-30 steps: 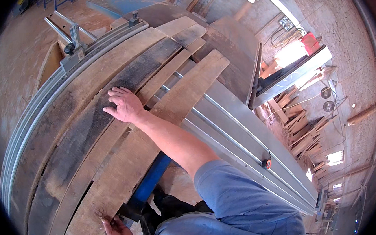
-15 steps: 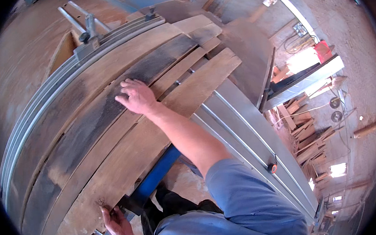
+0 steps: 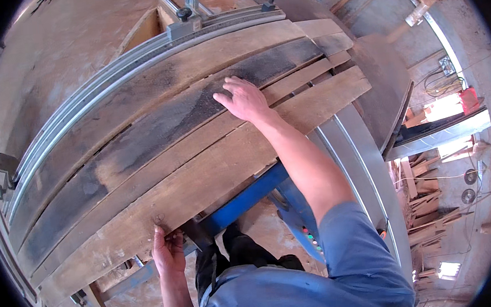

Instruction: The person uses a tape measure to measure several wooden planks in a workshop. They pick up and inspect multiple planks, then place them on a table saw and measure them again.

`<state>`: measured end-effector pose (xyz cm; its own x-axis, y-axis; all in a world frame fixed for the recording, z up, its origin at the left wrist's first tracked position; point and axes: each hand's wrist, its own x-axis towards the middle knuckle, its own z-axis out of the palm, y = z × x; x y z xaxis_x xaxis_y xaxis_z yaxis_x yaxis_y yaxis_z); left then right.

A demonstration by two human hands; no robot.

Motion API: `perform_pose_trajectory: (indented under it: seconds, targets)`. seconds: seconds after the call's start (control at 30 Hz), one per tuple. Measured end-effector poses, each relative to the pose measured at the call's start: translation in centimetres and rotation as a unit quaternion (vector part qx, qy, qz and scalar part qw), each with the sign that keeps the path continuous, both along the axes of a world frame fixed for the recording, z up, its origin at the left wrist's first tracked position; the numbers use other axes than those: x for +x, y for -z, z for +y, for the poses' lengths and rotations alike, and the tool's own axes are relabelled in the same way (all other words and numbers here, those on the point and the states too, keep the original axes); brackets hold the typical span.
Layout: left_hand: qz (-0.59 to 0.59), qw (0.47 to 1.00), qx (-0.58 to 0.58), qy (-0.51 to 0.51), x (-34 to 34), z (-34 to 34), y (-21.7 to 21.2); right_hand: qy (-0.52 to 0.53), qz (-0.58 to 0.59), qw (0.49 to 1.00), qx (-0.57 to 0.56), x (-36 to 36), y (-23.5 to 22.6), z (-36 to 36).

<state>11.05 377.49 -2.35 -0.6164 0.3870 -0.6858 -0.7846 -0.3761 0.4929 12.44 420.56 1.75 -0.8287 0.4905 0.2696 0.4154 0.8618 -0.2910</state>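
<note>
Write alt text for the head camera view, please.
A person's right hand lies flat on a dark weathered plank, while the left hand grips the near edge of the nearest pale plank; several planks lie side by side on a blue-framed workbench.

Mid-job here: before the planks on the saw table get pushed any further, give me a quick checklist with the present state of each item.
1. Right hand flat on top of the dark plank: ok, palm down, fingers spread.
2. Left hand on the near edge of the pale plank: ok, fingers hooked at its underside.
3. Planks lying side by side along the metal guide rail: ok, though narrow gaps show between them.
4. Both hands away from a blade: cannot tell, no blade is visible.
5. Far plank ends supported: ok, they rest on the table by the grey panel.
6. Footing by the blue frame: cannot tell, the feet are hidden.
</note>
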Motion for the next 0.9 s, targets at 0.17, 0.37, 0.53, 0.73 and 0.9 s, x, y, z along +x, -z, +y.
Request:
perform_pose_trajectory:
  seconds: [0.17,0.37,0.53,0.73,0.9]
  targets:
    - [-0.021,0.962,-0.062,0.266,-1.4,-3.6,-4.2,-0.065,0.083,0.994,0.028,6.1,-1.1,-9.1]
    - [0.458,0.824,-0.223,0.248,-14.9,0.9,-8.8,-0.052,0.107,0.993,-0.012,8.0,0.9,-13.9]
    - [0.663,0.57,-0.424,0.235,-26.9,8.1,-9.3,-0.003,0.142,0.99,-0.002,7.7,1.3,-14.1]
    - [0.708,0.381,-0.522,0.284,-32.4,16.2,-8.5,0.038,0.209,0.977,-0.033,7.9,1.2,-14.3]
    - [0.741,0.265,-0.537,0.303,-36.2,19.1,-4.5,0.028,0.208,0.977,-0.023,7.9,1.6,-14.0]
